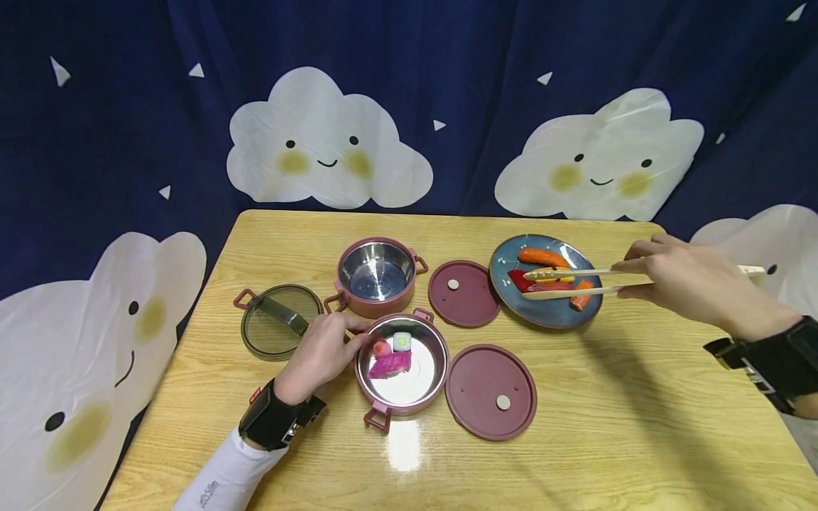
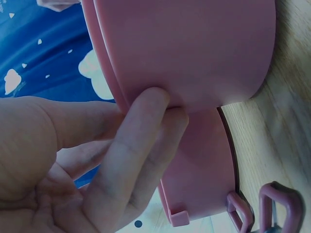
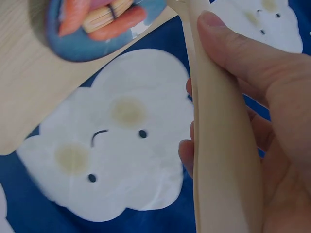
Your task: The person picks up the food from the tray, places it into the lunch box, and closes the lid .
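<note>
The left hand (image 1: 319, 355) rests curled fingers (image 2: 146, 126) against the side of the near pink pot (image 1: 402, 365), which sits just right of it holding food pieces. Farther right, the right hand (image 1: 690, 284) grips wooden tongs (image 1: 575, 282), whose tips close on a yellow piece over the blue plate (image 1: 511, 294).

A light wooden table (image 1: 639, 426) carries two pink pots (image 1: 376, 275), three lids (image 1: 490, 392) and a blue plate (image 1: 548, 312).
</note>
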Demonstrator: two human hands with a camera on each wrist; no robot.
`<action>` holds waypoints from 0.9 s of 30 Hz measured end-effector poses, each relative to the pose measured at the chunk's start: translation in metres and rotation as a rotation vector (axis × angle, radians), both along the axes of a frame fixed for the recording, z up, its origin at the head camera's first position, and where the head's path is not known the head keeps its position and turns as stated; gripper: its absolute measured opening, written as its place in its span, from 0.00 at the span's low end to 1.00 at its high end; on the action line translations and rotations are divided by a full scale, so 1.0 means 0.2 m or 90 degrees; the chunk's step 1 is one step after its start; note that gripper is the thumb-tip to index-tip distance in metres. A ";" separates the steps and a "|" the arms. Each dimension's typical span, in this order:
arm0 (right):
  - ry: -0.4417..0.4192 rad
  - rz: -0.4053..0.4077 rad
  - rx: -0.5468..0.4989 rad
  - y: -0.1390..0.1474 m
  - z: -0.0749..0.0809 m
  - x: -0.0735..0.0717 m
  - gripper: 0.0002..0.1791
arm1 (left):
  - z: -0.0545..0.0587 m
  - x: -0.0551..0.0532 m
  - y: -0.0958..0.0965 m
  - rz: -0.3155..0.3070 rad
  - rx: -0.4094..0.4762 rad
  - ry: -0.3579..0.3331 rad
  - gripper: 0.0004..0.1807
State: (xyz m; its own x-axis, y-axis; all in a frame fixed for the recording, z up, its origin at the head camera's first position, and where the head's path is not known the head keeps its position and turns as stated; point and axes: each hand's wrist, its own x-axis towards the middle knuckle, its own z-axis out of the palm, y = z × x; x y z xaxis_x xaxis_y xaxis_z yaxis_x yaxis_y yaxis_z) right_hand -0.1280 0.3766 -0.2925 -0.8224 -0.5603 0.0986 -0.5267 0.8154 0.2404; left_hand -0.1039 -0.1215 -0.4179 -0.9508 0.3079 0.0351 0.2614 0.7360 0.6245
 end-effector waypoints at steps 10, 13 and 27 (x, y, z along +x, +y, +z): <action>-0.075 -0.095 0.038 0.13 -0.04 -0.06 0.18 | 0.00 0.00 0.00 0.000 -0.002 -0.001 0.11; -0.079 -0.107 0.042 0.14 -0.05 -0.06 0.18 | 0.00 0.00 0.00 0.002 -0.003 -0.005 0.11; -0.056 -0.082 0.054 0.18 -0.05 -0.08 0.17 | 0.00 0.00 0.00 0.006 -0.002 -0.008 0.11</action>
State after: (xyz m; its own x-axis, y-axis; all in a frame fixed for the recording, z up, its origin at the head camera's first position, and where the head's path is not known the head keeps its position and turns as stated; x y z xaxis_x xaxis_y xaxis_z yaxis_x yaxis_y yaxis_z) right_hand -0.1441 0.4134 -0.3018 -0.8916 -0.4523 -0.0203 -0.4406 0.8564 0.2691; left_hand -0.1043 -0.1213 -0.4174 -0.9538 0.2995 0.0228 0.2472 0.7398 0.6257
